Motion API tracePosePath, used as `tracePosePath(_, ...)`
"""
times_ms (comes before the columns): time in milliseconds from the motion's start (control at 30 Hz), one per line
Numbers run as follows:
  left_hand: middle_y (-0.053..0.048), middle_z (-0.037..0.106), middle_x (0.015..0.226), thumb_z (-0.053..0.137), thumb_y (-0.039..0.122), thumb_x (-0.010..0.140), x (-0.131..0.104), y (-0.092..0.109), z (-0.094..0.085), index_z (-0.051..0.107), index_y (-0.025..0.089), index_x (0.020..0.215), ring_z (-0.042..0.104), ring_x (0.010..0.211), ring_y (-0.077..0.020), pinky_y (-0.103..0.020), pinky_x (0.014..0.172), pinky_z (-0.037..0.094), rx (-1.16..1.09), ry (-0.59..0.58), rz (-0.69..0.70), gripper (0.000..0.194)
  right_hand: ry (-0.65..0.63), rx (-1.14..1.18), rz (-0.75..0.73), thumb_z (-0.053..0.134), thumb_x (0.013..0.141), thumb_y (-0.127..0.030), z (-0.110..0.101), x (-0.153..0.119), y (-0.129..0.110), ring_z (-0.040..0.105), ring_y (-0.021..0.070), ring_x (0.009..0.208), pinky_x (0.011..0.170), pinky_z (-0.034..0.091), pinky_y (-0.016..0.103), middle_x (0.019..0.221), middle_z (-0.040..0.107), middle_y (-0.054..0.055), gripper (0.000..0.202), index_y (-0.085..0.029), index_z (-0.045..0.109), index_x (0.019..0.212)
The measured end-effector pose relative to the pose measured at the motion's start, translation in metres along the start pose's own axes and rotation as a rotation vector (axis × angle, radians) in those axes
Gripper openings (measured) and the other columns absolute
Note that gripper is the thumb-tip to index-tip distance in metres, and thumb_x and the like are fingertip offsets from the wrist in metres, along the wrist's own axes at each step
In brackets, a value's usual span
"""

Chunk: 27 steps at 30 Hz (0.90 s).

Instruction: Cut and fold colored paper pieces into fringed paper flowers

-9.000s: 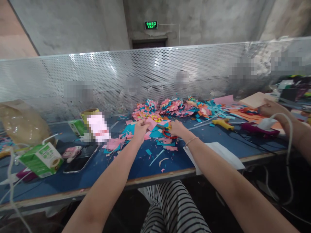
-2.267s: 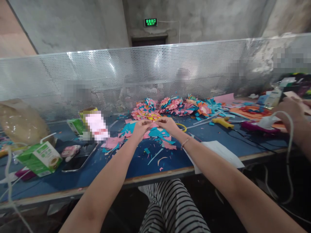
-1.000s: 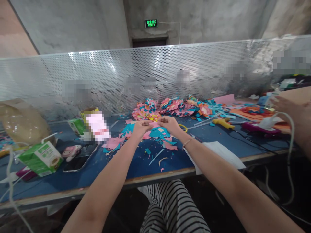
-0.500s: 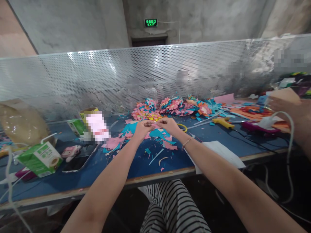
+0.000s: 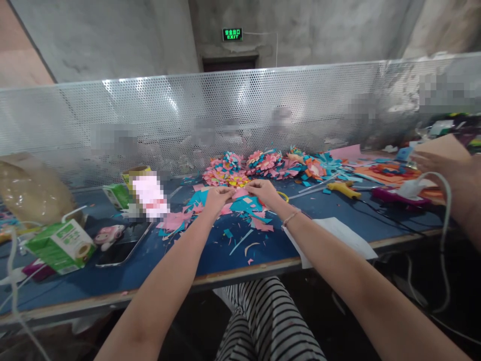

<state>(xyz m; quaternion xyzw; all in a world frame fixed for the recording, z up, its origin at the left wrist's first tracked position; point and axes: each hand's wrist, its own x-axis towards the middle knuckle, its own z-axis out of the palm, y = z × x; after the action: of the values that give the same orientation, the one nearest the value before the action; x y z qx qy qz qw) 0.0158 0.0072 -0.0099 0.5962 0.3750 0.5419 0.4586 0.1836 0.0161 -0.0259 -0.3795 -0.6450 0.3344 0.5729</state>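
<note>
Between my two hands is a small pink paper piece (image 5: 239, 193), pinched at its left by my left hand (image 5: 220, 196) and at its right by my right hand (image 5: 260, 190). Both sets of fingers are closed on it, just above the table. Under and around them lie blue paper sheets (image 5: 244, 204) and pink paper scraps (image 5: 178, 220). Right behind my hands sits a row of layered paper flowers (image 5: 265, 164) in pink, blue, yellow and orange. The exact fold of the held paper is too small to make out.
On the left stand a green drink carton (image 5: 62, 245), a phone (image 5: 122, 248) lying flat and a bright-screened phone (image 5: 151, 195) propped up. A yellow glue gun (image 5: 343, 190) lies at right, near a white sheet (image 5: 338, 238). A perforated metal screen (image 5: 180, 115) runs behind. Another person's hand (image 5: 443, 170) is at far right.
My fingers have moved slightly apart, and more of the pink paper shows between them. The other person's hand at right has shifted a little with a tan sheet.
</note>
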Motion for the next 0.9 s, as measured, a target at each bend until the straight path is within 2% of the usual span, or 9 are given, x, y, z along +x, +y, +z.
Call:
tracePosePath(367,-0.001,0.059,0.058,0.075,0.035,0.047,-0.001,-0.002,0.003,0.064,0.012,0.062,0.055,0.056,-0.011,-0.033,0.068,0.051,-0.059,-0.029,-0.035,0.03,0.012,-0.09,-0.081,0.056,0.064,-0.041,0.002,-0.001,-0.001,0.043,0.0079,0.052,0.05,0.036,0.021,0.056,0.049,-0.002,0.026,-0.015,0.054,0.064)
tracePosePath(600,-0.001,0.058,0.057,0.073,0.037,0.05,-0.002,-0.001,0.003,0.064,0.011,0.065,0.056,0.057,-0.0117,-0.032,0.067,0.051,-0.037,-0.068,-0.033,0.031,-0.097,-0.086,-0.044,0.058,0.064,-0.044,0.005,-0.006,-0.009,0.051,0.011,0.056,0.055,0.044,0.023,0.06,0.054,0.0,0.029,-0.015,0.058,0.068)
tracePosePath(900,0.001,0.053,0.056,0.072,0.035,0.053,0.002,-0.004,0.003,0.061,0.011,0.06,0.054,0.057,-0.01,-0.032,0.068,0.051,-0.063,-0.074,-0.01,0.027,-0.047,-0.158,-0.052,0.059,0.064,-0.047,0.004,-0.01,-0.018,0.053,0.012,0.052,0.053,0.043,0.024,0.053,0.056,0.0,0.031,-0.016,0.057,0.062)
